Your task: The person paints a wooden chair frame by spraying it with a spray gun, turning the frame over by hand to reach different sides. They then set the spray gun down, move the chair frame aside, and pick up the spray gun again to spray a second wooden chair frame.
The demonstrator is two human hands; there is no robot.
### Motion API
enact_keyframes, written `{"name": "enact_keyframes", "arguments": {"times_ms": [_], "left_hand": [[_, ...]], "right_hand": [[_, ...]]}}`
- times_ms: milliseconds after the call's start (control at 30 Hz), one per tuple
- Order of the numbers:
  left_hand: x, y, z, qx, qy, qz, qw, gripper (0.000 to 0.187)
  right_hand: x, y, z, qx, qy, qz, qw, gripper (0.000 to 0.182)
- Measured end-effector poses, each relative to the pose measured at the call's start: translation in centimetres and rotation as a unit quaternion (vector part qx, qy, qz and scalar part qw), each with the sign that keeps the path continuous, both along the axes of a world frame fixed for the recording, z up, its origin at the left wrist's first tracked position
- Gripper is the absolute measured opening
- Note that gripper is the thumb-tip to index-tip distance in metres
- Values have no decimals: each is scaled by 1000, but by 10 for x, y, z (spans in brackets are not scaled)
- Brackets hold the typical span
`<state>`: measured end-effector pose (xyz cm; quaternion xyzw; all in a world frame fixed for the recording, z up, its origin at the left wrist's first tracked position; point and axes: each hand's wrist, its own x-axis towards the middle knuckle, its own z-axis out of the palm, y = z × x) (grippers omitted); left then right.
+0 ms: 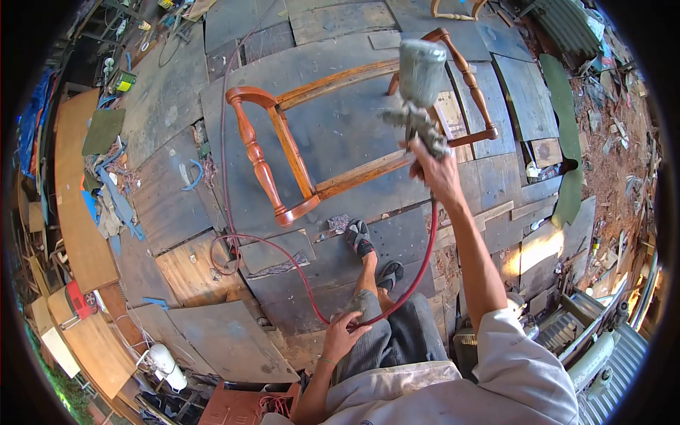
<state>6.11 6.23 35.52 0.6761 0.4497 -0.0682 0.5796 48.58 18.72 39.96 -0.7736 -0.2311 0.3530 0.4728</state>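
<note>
My right hand [438, 172] is wrapped round the handle of a spray gun [423, 131], whose cloudy paint cup [422, 72] sits on top. From the gun's base a red air hose [430, 244] drops and curves toward my legs. Low in the view, my left hand [341, 336] has its fingers curled round this hose near my knee. A wooden chair frame [301, 159] with turned spindles lies on the floor beyond my feet. Its left side looks glossy and reddish brown. The gun and cup cover part of its right side.
Flat boards [166, 92] cover the floor, with uneven edges. The red hose loops on the floor left of my feet. Another wooden frame piece [457, 14] stands at the top. Scrap cloth [113, 191] lies left, a white tank [166, 366] lower left, and corrugated metal [616, 375] lower right.
</note>
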Motion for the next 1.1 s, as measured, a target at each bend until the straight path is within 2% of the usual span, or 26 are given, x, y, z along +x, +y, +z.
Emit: {"name": "enact_keyframes", "arguments": {"times_ms": [100,200,233,267,367,467,567,667,733,800,867,1000,1100], "left_hand": [[-24,-13,4,4,17,-30,999,45],[-49,-21,11,59,25,-42,997,43],[-67,-28,7,71,22,-44,996,42],[-86,-34,2,78,32,-92,992,41],[-129,-47,7,203,40,-157,966,39],[-179,-81,-26,315,90,-137,935,34],[-176,-139,-26,233,141,-27,962,28],[-170,-201,-14,123,220,10,968,32],[-192,-244,-44,40,256,19,966,40],[-257,-297,-106,-21,65,82,994,31],[-272,-310,-120,-38,7,73,997,38],[-271,-288,-107,23,70,13,997,52],[-254,-272,-70,66,96,43,992,63]], "right_hand": [[-24,-41,5,-54,38,20,998,40],[-32,-111,-19,-11,-40,92,995,33],[-37,-127,-1,-42,-6,95,995,31],[-39,-143,20,-73,25,99,992,30],[-56,-195,55,-52,108,50,992,30],[-70,-263,68,-61,111,74,989,32],[-95,-325,91,-46,98,71,992,31],[-120,-385,115,2,103,46,994,30],[-134,-420,136,16,87,28,996,27],[-146,-458,150,21,104,-26,994,24],[-152,-484,164,35,112,-61,991,19],[-154,-530,189,85,169,-126,974,40],[-164,-555,186,152,195,-168,954,44]]}}
